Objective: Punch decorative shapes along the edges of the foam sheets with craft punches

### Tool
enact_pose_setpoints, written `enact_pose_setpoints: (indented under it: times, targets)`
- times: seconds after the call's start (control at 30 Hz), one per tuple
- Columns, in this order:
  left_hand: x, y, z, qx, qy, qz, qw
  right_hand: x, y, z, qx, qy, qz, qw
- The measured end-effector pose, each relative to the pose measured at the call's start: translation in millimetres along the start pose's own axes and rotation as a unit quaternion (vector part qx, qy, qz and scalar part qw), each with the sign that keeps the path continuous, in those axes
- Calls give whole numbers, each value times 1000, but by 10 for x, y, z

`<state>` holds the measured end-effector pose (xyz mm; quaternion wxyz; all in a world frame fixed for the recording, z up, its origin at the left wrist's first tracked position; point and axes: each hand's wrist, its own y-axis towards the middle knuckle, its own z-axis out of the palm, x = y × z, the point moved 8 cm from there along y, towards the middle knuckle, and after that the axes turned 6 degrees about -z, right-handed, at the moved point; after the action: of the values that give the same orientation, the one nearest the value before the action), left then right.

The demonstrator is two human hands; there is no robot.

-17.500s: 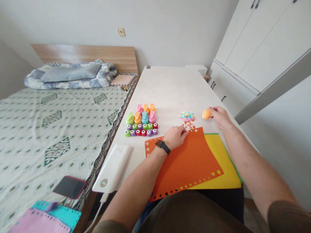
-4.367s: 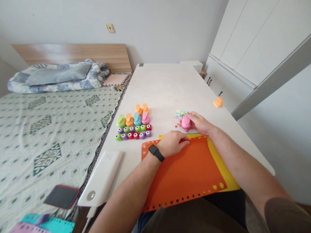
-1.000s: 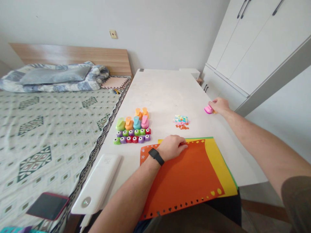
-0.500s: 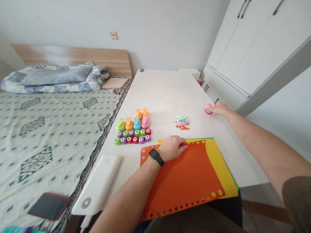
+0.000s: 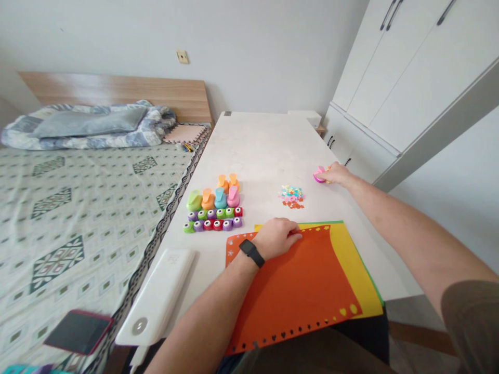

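My left hand [image 5: 277, 238] rests on the top edge of an orange sheet of paper [image 5: 304, 280], with the thumb apart and the fingers bent down on it. Small cut-out shapes run along the sheet's edges. Beneath it lie a yellow sheet [image 5: 345, 254] and the green edge of another. Out at the right side of the table, my right hand [image 5: 340, 173] is closed around a pink paper punch [image 5: 320, 175]; a bit of orange, probably a second punch, shows by the fingers. A pile of colourful punched paper shapes [image 5: 291, 194] lies between the hands and beyond the sheets.
Several paper punches [image 5: 220, 198] stand in rows on the left of the white table [image 5: 265, 145]. A white power bank [image 5: 158, 296] with a cable lies at the near left edge. Beside the table is a bed with a dark tablet [image 5: 80, 331]; white cabinets [image 5: 374, 67] stand right.
My right hand has moved left over the table with the pink punch, toward the paper shapes. My left hand and the sheets have stayed in place.
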<state>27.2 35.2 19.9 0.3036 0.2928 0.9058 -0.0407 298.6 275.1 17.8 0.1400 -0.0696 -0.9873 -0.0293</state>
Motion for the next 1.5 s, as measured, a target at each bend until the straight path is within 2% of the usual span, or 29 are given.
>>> enact_pose_setpoints:
  times: [0.1,0.23,0.47,1.0,1.5]
  targets:
    - [6,0,-1,2,2,-2,1000,125,-81,35,26,-35,32,999]
    - [3,-4,-4,-1,1,2,1000,226,-105,57,24,-14,21,999]
    - [-3,-5,-4,-1,2,1,1000,93,36,-7,-32,12,8,999]
    - [-12,-2,-10,0,3,2,1000,117,84,48,-36,-8,-6,999]
    - [-2,3,-4,-1,6,6,1000,151,-28,48,-30,-3,-26,999]
